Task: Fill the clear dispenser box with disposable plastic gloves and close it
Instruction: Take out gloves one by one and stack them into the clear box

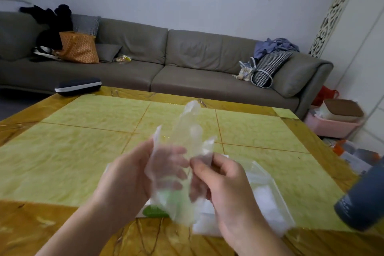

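Both my hands hold a thin clear plastic glove up above the table. My left hand grips its left side, with fingers showing through the film. My right hand pinches its right edge between thumb and curled fingers. The clear dispenser box lies on the table just right of my right hand, with white plastic inside; whether its lid is open I cannot tell. A white and green package lies under my hands, mostly hidden.
The yellow-green tiled table has a wooden border. A dark grey cylinder stands at the right edge. A dark case lies at the far left corner. A grey sofa with bags and cushions stands behind.
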Demonstrator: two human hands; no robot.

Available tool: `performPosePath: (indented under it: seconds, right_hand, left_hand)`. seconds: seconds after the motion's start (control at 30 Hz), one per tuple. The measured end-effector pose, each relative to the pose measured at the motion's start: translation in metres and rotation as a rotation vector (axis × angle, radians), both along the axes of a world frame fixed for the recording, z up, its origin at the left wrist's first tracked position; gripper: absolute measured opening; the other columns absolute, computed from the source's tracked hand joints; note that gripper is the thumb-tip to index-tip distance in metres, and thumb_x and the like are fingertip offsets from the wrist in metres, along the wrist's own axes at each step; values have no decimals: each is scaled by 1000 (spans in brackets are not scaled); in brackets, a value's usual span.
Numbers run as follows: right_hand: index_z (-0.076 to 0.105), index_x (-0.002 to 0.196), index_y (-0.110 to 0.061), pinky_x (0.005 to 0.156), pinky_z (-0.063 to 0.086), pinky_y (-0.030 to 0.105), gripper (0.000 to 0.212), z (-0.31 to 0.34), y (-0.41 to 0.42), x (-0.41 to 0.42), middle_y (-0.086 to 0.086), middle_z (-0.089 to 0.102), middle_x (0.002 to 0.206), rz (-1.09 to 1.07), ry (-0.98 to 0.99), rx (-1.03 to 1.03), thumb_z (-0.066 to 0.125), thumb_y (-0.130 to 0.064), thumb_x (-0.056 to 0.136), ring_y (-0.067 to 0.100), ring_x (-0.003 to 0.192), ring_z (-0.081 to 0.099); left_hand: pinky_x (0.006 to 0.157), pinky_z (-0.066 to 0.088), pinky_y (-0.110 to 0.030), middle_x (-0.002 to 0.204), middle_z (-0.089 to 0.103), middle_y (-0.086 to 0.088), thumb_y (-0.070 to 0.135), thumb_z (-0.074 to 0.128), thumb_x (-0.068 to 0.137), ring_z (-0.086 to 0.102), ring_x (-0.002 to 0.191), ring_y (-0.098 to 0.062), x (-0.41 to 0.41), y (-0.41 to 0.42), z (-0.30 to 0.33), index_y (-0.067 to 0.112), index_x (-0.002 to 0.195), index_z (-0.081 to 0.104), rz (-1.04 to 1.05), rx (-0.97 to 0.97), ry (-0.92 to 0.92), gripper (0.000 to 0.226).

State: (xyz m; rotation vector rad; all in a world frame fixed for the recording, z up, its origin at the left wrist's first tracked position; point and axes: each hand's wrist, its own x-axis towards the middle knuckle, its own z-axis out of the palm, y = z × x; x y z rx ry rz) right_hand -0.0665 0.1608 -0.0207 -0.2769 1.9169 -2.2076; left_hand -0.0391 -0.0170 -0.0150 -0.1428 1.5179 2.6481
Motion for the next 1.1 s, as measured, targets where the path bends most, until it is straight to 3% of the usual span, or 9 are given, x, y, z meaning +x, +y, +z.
performPosePath:
  seconds: [0.1, 0.17, 0.23, 0.4, 0.53, 0.73, 0.9, 1.0, 1.1]
  right_hand:
    - [74, 82, -7, 57, 46, 35, 12, -5, 6, -6, 25, 69, 73, -74, 34, 24, 75, -11, 93, 23, 49, 52]
    - [70, 80, -7, 56, 44, 35, 14, -5, 13, -9, 19, 62, 63, -77, 67, 11, 74, -7, 94, 25, 48, 50]
    - [63, 76, -10, 52, 42, 32, 21, -4, 20, -12, 12, 54, 55, -87, 83, 2, 72, -4, 94, 25, 47, 46]
    - [58, 80, -11, 56, 38, 37, 22, -3, 31, -21, 16, 49, 61, -99, 52, -48, 71, -2, 94, 25, 48, 44]
    - [57, 82, -7, 53, 36, 34, 18, -2, 37, -25, 9, 45, 56, -88, 42, -89, 71, -2, 93, 25, 48, 42]
    - [55, 99, 10, 46, 41, 32, 22, -1, 36, -25, 12, 46, 68, -95, -3, -171, 74, 4, 90, 22, 51, 39]
    - [64, 103, 0, 46, 46, 31, 23, 1, 34, -24, 9, 55, 72, -33, -21, -205, 74, 11, 86, 19, 53, 42]
    - [63, 101, -1, 45, 47, 30, 23, 1, 35, -24, 4, 54, 66, -9, -28, -236, 74, 11, 85, 18, 51, 43]
    - [63, 102, -2, 45, 45, 30, 30, 1, 35, -23, 5, 53, 63, 26, -29, -265, 78, 10, 80, 20, 50, 36]
  left_hand:
    - [74, 59, -44, 107, 73, -25, 67, 49, 96, 71, 88, -37, 4, 6, 0, 5, 110, 77, -41, -190, 64, 69]
    - [66, 59, -35, 102, 75, -22, 43, 67, 96, 73, 80, -32, 7, 11, 2, 10, 100, 80, 59, -374, 101, 36]
    - [57, 56, -27, 93, 75, -23, 21, 68, 95, 70, 68, -26, 5, 11, -2, 7, 93, 81, 177, -424, 98, 18]
    - [55, 58, -32, 82, 73, -23, 17, 67, 96, 63, 60, -27, 4, 11, -2, 4, 94, 79, 340, -358, 70, 18]
    - [56, 54, -38, 78, 63, -28, 22, 74, 88, 57, 62, -29, 4, 8, -3, -4, 101, 64, 388, -317, 102, 31]
    - [51, 53, -28, 67, 49, -5, 18, 75, 82, 50, 52, -17, 0, 6, -2, 13, 87, 58, 353, -66, -3, 18]
    - [82, 58, -50, 91, 67, -19, 27, 76, 85, 68, 81, -35, -3, 9, -9, -5, 108, 68, 227, -144, -128, 40]
    - [80, 64, -41, 110, 74, -20, 28, 73, 88, 73, 89, -36, -1, 13, -9, -7, 112, 70, 114, -109, -196, 43]
    - [86, 60, -49, 117, 73, -25, 31, 74, 89, 74, 96, -36, 2, 16, -10, -2, 107, 75, -72, -63, -224, 38]
